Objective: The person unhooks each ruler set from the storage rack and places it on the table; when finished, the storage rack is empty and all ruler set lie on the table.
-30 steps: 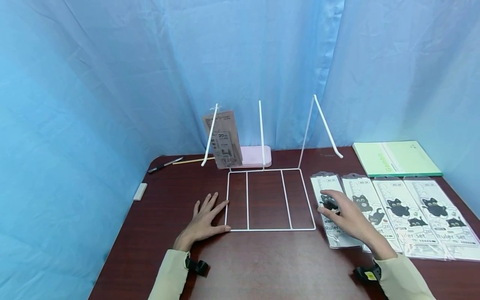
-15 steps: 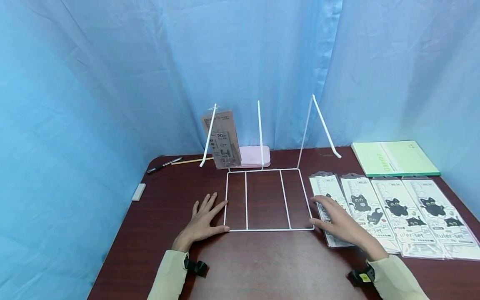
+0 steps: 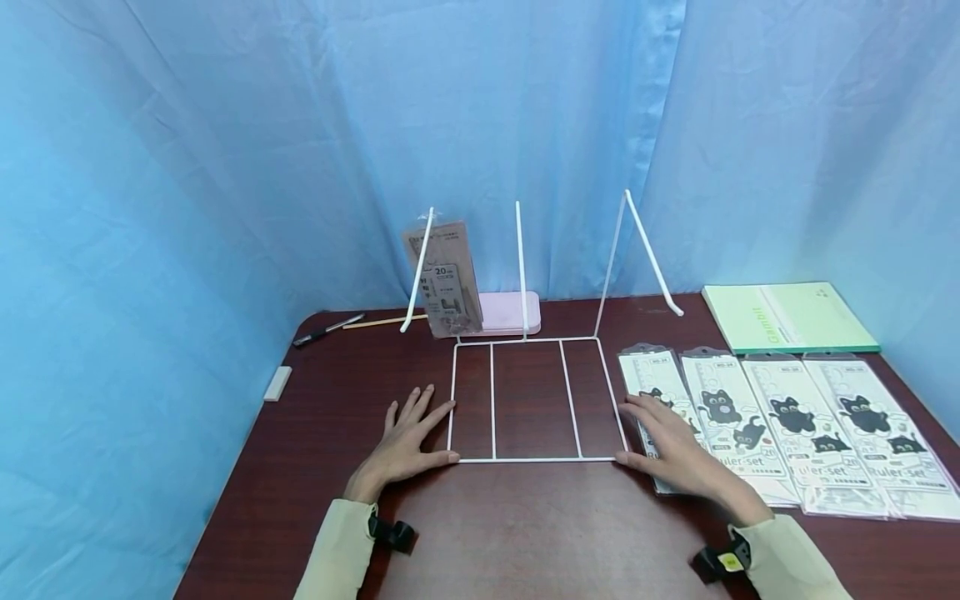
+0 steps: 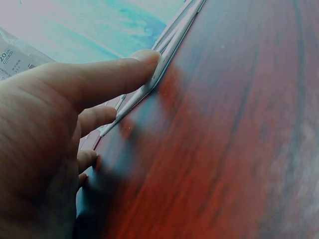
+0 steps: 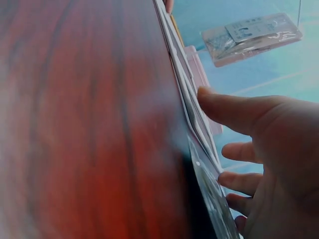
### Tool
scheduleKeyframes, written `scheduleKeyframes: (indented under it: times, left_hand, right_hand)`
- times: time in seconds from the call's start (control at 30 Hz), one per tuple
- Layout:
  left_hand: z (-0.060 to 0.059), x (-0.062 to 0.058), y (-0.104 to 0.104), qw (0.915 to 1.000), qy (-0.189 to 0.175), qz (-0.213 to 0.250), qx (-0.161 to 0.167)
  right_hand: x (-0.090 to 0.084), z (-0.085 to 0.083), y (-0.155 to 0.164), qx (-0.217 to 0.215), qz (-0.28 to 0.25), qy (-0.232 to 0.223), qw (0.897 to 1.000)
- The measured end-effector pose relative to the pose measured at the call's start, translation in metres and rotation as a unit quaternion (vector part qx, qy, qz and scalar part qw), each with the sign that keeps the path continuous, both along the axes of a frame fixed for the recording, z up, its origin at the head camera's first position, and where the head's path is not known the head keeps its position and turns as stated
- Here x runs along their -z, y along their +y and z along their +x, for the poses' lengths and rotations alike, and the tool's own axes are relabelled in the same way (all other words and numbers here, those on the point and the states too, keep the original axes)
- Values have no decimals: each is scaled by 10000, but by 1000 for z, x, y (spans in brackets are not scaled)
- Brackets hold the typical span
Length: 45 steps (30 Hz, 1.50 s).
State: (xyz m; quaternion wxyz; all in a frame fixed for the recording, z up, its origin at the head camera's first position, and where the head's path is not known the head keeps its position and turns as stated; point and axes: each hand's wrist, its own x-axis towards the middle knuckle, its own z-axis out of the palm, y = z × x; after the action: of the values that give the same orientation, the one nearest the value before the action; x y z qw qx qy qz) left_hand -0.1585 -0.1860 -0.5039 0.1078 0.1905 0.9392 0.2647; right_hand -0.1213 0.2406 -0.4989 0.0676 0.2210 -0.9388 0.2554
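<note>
A white wire display rack (image 3: 536, 460) stands on the dark red table, its base flat and three arms rising at the back. My left hand (image 3: 401, 442) rests at the base's front left corner, thumb and fingers spread and touching the wire. At the front right corner is my right hand (image 3: 675, 450), fingers extended, its thumb tip by the wire; contact is hard to tell in the right wrist view. Under that hand lies the leftmost ruler-set pack (image 3: 648, 367), partly hidden. A brown ruler pack (image 3: 453, 287) hangs from the rack's left arm.
Several more ruler-set packs (image 3: 795, 417) lie in a row at the right. Behind them is a green notebook (image 3: 795, 312). A pink case (image 3: 510, 312) sits behind the rack. Left of it are a pen (image 3: 326, 331), a thin yellow stick (image 3: 382, 322) and a white eraser (image 3: 277, 384).
My right hand has moved left and slightly down, from over the leftmost ruler-set pack to the rack's front right corner. The left hand has stayed in place.
</note>
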Motion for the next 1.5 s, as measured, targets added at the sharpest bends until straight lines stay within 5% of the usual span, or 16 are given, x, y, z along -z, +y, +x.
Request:
scheduleKeyframes:
  times: [0.7,1.5]
  left_hand:
    - [0,1,0,9999,117,81,-19]
    - [-2,1,2,9999,22,-145,-13]
  right_hand:
    - [6,2,-3,94,115,-498,9986]
    - [5,6,-4,27,-27,-426,9991]
